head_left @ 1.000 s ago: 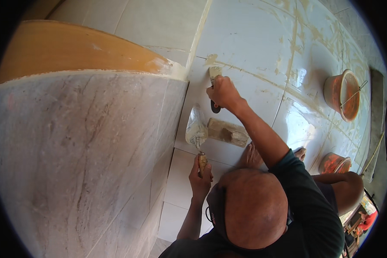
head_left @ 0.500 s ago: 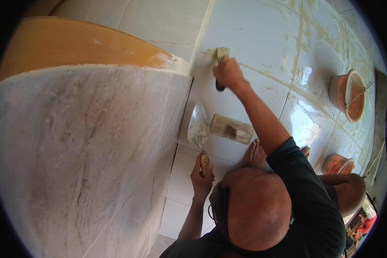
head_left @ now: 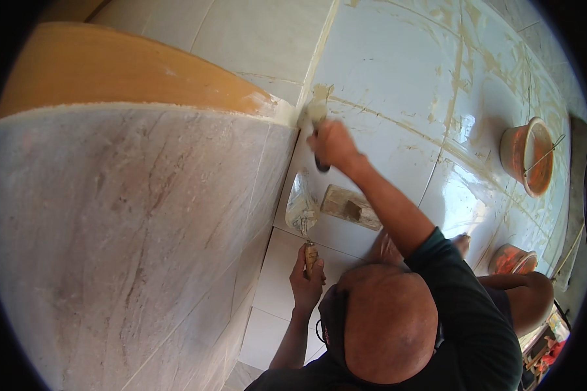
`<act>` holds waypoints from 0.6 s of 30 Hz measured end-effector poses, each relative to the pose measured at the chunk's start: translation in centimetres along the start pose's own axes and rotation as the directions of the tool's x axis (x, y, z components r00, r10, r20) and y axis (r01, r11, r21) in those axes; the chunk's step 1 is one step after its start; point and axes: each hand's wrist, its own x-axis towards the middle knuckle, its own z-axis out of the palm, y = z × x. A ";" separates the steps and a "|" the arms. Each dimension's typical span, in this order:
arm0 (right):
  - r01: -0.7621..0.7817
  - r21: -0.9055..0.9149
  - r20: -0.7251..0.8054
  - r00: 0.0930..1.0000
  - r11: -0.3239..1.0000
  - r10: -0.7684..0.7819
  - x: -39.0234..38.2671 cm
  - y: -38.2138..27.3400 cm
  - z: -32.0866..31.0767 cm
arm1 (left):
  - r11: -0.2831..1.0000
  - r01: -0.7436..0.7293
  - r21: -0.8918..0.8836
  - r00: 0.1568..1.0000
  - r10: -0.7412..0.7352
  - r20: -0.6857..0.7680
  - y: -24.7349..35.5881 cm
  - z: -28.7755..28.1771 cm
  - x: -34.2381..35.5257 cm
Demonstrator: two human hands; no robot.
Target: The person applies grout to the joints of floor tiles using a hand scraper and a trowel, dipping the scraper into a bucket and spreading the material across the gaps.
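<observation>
My left hand (head_left: 306,280) is closed around the wooden handle (head_left: 312,257) of a pointed trowel. Cream paste coats part of the trowel's metal blade (head_left: 301,207), which is over the white floor tiles beside the wall. Farther out, my right hand (head_left: 336,144) grips a putty knife with a black handle (head_left: 321,165). Its paste-covered blade (head_left: 317,109) is at a tile joint near the wall corner, where a cream smear lies; whether it touches the tile is unclear. A paste-stained float (head_left: 351,207) with a block handle lies on the tiles right of the trowel.
A marbled tiled wall (head_left: 124,228) topped by an orange-brown panel (head_left: 130,68) rises along the left. Two orange buckets stand at the right, one larger (head_left: 514,156) and one smaller (head_left: 505,259). Cream streaks cover the far floor tiles (head_left: 398,58). My bare foot (head_left: 388,249) is beside the float.
My right hand has drawn the putty knife nearer and slightly left, toward the wall. The left hand still holds the trowel in about the same place. The whole view has shifted slightly.
</observation>
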 end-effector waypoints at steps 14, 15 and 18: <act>0.066 -0.177 -0.205 0.973 0.982 -0.103 -1.0 2.5 -3.9 | 1.000 -0.002 0.020 0.999 0.001 0.037 -1.2 -0.3 0.0; 0.032 -0.300 -0.203 0.975 0.954 -0.096 -0.2 2.8 -4.2 | 1.000 0.012 0.015 0.999 -0.013 0.035 -1.3 -0.4 -0.1; -0.049 -0.368 -0.164 0.986 0.929 -0.013 1.8 3.1 -3.1 | 1.000 0.014 0.014 0.999 -0.015 0.032 -1.3 -0.5 -0.1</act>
